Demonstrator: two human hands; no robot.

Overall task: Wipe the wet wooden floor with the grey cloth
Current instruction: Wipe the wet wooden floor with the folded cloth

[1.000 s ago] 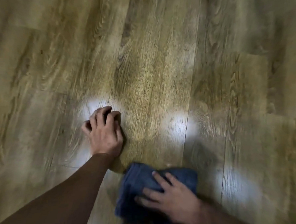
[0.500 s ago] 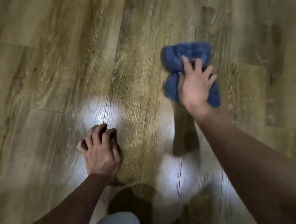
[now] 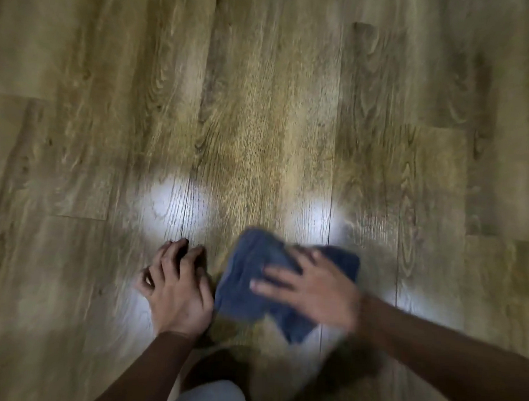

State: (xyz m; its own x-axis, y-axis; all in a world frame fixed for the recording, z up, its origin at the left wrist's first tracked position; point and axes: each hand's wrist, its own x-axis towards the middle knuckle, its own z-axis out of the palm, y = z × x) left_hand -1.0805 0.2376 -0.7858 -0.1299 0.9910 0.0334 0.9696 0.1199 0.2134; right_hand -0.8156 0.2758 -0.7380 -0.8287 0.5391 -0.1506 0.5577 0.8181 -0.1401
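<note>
The grey-blue cloth (image 3: pixel 253 279) lies crumpled on the wooden plank floor (image 3: pixel 261 123), low in the middle of the view. My right hand (image 3: pixel 313 292) presses flat on top of it with fingers spread, and is blurred by motion. My left hand (image 3: pixel 176 284) rests on the floor just left of the cloth, fingers curled under, holding nothing. Bright glare patches (image 3: pixel 168 201) shine on the boards just beyond both hands.
A pale grey trouser knee (image 3: pixel 213 397) shows at the bottom edge between my forearms. A dark shadow lies on the floor beneath my right arm. Bare planks stretch away on every side.
My right hand has pulled the cloth back from far out on the floor to close beside my left hand. The left hand has stayed in place on the boards.
</note>
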